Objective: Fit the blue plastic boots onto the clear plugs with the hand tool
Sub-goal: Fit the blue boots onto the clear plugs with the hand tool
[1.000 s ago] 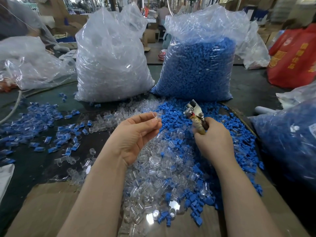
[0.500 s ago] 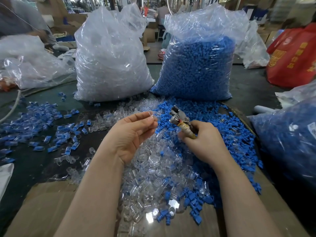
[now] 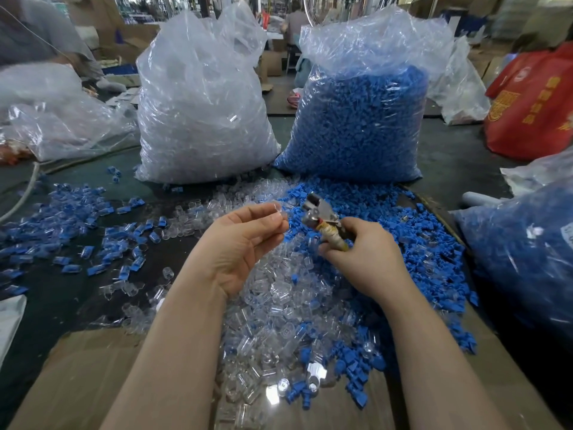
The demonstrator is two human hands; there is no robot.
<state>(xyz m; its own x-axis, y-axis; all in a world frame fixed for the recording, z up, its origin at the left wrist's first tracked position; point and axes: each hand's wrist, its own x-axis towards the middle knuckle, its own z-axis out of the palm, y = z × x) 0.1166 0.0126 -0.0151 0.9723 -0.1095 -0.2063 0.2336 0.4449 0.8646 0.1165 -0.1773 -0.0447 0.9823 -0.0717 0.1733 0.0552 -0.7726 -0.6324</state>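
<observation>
Pinching one clear plug (image 3: 277, 210), the left hand (image 3: 240, 243) meets the tool (image 3: 319, 214) gripped by the right hand (image 3: 361, 252); fitted pieces (image 3: 71, 231) lie left, loose piles (image 3: 310, 290) remain.

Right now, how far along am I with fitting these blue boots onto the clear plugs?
Done: a spread of fitted blue-and-clear pieces lies on the left of the table. In hand: your left hand pinches one clear plug and your right hand grips the hand tool close beside it. Left: most of it, judging by the loose heap of plugs and boots in front of you, plus the full bag of clear plugs and bag of blue boots.
</observation>
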